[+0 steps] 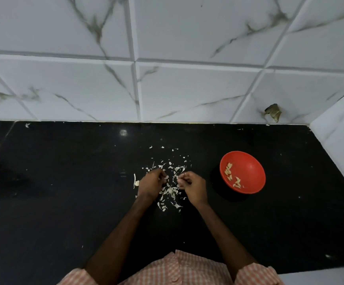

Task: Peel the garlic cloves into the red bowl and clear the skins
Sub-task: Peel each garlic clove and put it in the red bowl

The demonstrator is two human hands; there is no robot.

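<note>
Both arms reached forward, bare from the short sleeves down. The left hand (149, 185) was curled, with its back turned up and its fingertips (163, 176) bunched together, pointing toward the other hand. The right hand (191, 186) was curled too, its fingers pinched close at the tips. The two hands were near each other, with a small gap between them

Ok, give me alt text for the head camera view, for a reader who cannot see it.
Two bare hands, left hand and right hand, work close together over a scatter of garlic skins on a black countertop. To their right sits a red bowl holding several peeled cloves; white marbled wall tiles rise behind.
</note>
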